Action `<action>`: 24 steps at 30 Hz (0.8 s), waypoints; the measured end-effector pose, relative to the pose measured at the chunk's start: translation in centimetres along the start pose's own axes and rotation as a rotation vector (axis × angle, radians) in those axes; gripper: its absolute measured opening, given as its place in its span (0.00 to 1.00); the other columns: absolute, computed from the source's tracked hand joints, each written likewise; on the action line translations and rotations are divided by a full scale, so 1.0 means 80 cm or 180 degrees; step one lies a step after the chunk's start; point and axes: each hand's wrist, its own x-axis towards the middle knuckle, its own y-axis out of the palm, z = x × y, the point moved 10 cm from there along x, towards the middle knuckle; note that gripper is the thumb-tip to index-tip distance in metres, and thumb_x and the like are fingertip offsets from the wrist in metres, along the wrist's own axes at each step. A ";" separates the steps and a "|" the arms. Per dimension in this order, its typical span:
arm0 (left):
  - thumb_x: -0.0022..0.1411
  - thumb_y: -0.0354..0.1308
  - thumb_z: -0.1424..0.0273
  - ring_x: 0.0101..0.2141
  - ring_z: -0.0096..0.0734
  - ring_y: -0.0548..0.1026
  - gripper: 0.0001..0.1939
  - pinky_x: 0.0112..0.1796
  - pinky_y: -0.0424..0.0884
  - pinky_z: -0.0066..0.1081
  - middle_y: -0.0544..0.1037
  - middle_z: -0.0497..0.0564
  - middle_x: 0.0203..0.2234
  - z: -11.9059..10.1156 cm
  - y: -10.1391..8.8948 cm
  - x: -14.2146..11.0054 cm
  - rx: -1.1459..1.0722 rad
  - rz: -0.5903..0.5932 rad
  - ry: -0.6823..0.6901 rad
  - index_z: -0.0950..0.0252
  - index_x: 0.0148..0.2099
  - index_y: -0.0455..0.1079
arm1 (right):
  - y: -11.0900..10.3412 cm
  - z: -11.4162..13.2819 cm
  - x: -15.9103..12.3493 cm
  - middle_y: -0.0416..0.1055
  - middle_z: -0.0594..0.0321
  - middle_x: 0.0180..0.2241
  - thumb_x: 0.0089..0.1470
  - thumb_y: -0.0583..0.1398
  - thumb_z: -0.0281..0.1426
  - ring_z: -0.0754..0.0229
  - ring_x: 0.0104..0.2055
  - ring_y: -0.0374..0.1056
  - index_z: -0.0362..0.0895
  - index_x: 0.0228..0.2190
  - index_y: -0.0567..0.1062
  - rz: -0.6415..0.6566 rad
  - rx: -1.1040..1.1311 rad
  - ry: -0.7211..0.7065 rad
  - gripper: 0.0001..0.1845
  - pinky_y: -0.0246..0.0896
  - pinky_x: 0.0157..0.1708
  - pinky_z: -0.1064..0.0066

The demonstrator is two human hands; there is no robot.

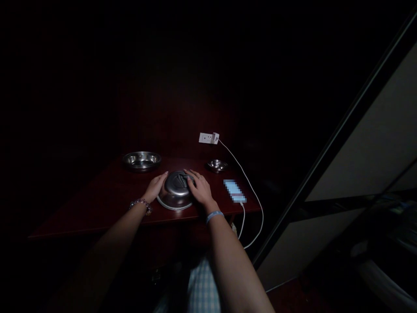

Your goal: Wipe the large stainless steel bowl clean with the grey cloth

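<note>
A shiny metal bowl (175, 201) lies upside down near the front edge of the dark red table (107, 206). My left hand (155, 187) grips the bowl's left side, fingers along its wall and thumb side up. A dark grey cloth (184, 179) is on the upturned base, bunched under the fingers of my right hand (200, 189), which presses it against the bowl's upper right. Part of the cloth is hidden by those fingers.
A wide metal dish (142, 161) stands at the back left, and a small metal bowl (217, 165) at the back right. A phone (234, 191) lies at the right, its white cable (243, 169) looping past the table edge to a wall socket (205, 138).
</note>
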 end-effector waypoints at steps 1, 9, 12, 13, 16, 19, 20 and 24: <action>0.51 0.54 0.39 0.44 0.50 0.79 0.36 0.49 0.70 0.39 0.84 0.58 0.37 0.001 0.001 0.001 -0.0033 0.0033 -0.0003 0.68 0.41 0.80 | 0.000 0.001 0.000 0.66 0.65 0.61 0.67 0.49 0.41 0.56 0.59 0.64 0.57 0.60 0.67 -0.0021 -0.0039 -0.0024 0.23 0.58 0.61 0.60; 0.50 0.56 0.40 0.45 0.50 0.78 0.36 0.50 0.69 0.39 0.84 0.58 0.39 0.000 0.005 -0.002 -0.0251 0.0082 -0.0027 0.68 0.43 0.79 | 0.000 0.016 0.003 0.66 0.63 0.61 0.64 0.56 0.41 0.57 0.62 0.61 0.55 0.59 0.69 -0.0073 -0.0103 -0.0378 0.23 0.55 0.63 0.63; 0.51 0.56 0.40 0.45 0.50 0.79 0.36 0.51 0.69 0.39 0.84 0.58 0.40 -0.001 0.003 -0.003 -0.0176 0.0050 -0.0033 0.68 0.43 0.79 | 0.002 0.016 0.004 0.66 0.63 0.61 0.63 0.56 0.41 0.57 0.62 0.62 0.55 0.58 0.71 0.0006 -0.0044 -0.0366 0.22 0.55 0.63 0.63; 0.51 0.56 0.40 0.45 0.50 0.79 0.36 0.51 0.69 0.39 0.84 0.58 0.40 -0.002 0.002 -0.003 -0.0153 0.0045 -0.0035 0.68 0.44 0.79 | 0.001 0.016 0.004 0.66 0.63 0.61 0.63 0.56 0.41 0.57 0.62 0.62 0.55 0.57 0.71 0.0014 -0.0025 -0.0342 0.22 0.55 0.63 0.63; 0.52 0.55 0.41 0.44 0.49 0.79 0.35 0.50 0.70 0.39 0.84 0.58 0.40 -0.003 0.003 -0.003 -0.0119 0.0069 -0.0004 0.68 0.43 0.79 | 0.000 0.015 0.004 0.67 0.64 0.61 0.64 0.55 0.41 0.57 0.61 0.63 0.55 0.56 0.73 0.0035 -0.0022 -0.0292 0.21 0.56 0.62 0.62; 0.53 0.55 0.42 0.44 0.49 0.79 0.34 0.49 0.71 0.39 0.84 0.57 0.40 -0.005 0.003 -0.004 -0.0102 0.0057 0.0045 0.68 0.44 0.79 | -0.003 0.015 0.004 0.68 0.65 0.60 0.64 0.55 0.39 0.57 0.60 0.65 0.55 0.57 0.72 0.0051 -0.0038 -0.0261 0.21 0.58 0.61 0.63; 0.53 0.55 0.42 0.45 0.49 0.79 0.34 0.49 0.71 0.39 0.84 0.57 0.40 -0.005 0.002 -0.004 -0.0087 0.0053 0.0050 0.67 0.44 0.79 | -0.004 0.015 0.004 0.68 0.66 0.60 0.64 0.54 0.39 0.57 0.60 0.65 0.55 0.57 0.72 0.0042 -0.0026 -0.0256 0.21 0.59 0.61 0.63; 0.53 0.54 0.41 0.45 0.50 0.79 0.36 0.49 0.70 0.39 0.84 0.59 0.40 -0.002 0.004 -0.003 -0.0069 0.0100 -0.0011 0.69 0.44 0.79 | -0.010 0.018 0.003 0.70 0.66 0.58 0.64 0.54 0.35 0.59 0.59 0.66 0.54 0.58 0.70 -0.0015 0.0038 -0.0275 0.22 0.60 0.60 0.65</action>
